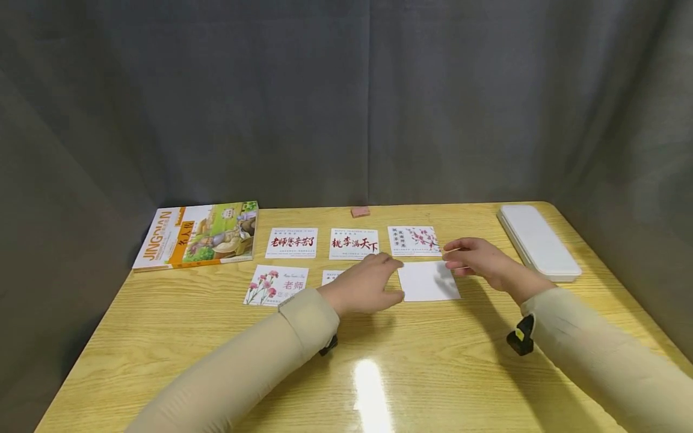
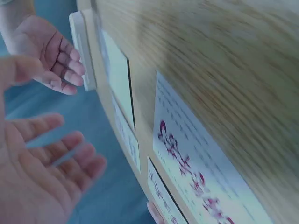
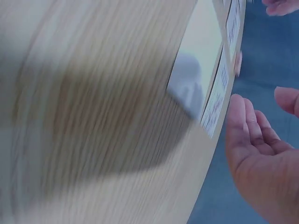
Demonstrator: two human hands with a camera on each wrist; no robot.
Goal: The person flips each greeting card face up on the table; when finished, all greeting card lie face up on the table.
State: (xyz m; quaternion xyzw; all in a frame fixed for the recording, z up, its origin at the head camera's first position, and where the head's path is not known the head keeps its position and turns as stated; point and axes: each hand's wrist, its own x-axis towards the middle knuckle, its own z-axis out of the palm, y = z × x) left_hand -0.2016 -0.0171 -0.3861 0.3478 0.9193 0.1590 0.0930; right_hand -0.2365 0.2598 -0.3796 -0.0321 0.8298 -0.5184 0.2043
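A blank white card [image 1: 428, 290] lies on the table between my two hands. My left hand [image 1: 365, 285] hovers at the card's left edge, its fingers relaxed and thumb apart. Past its right edge, near the upper corner, my right hand [image 1: 482, 263] is held with loose fingers. Neither hand grips anything; both palms appear bare in the wrist views. Partly hidden under my left hand is a printed card [image 1: 330, 276], whose red lettering [image 2: 187, 168] shows in the left wrist view. A card with pink blossoms [image 1: 422, 239] sits just behind the blank one.
Two cards with red calligraphy, one left [image 1: 292, 243] and one in the middle [image 1: 353, 242], share the back row. A carnation card [image 1: 271, 285] is at front left. Further out lie a book [image 1: 200, 234], a small pinkish block [image 1: 360, 211] and a white case [image 1: 538, 240].
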